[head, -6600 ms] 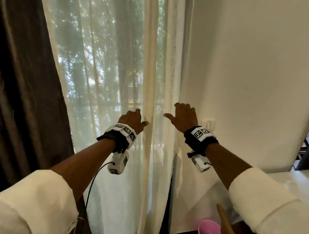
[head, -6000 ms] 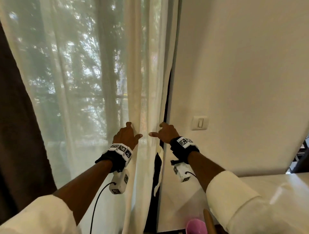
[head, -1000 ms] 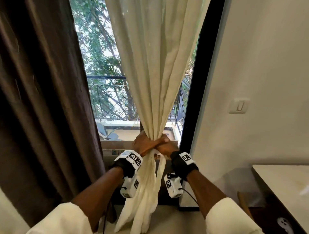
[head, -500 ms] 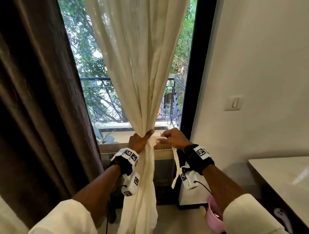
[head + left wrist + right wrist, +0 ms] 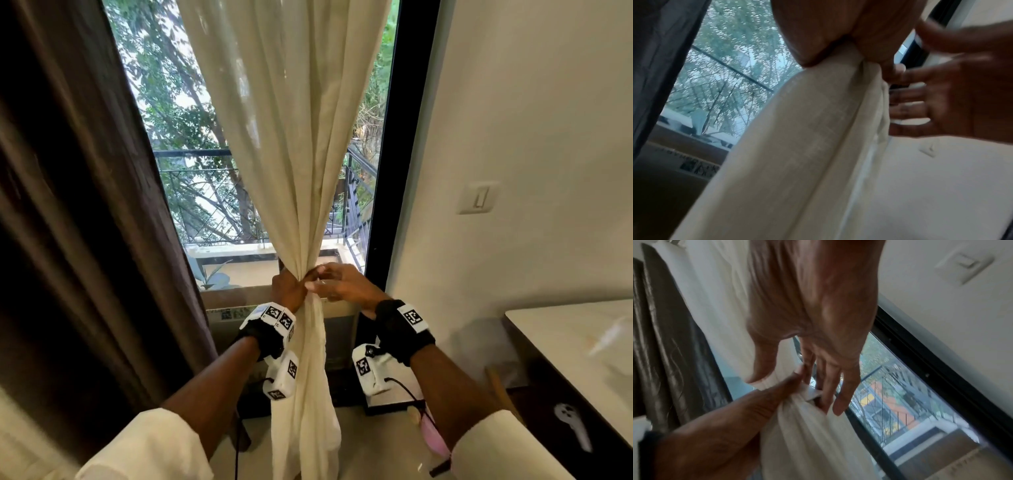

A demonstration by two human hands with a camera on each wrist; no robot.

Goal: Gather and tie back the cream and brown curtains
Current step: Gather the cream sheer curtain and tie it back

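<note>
While the left hand [image 5: 287,287] is gripping the vertical cream curtain [image 5: 297,144], the right hand [image 5: 342,283] is reaching in from three o'clock, fingers spread.

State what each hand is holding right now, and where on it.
Left hand grips the cream curtain at its gathered waist. Right hand, fingers extended, touches the tie strip there; a firm hold cannot be told.
</note>
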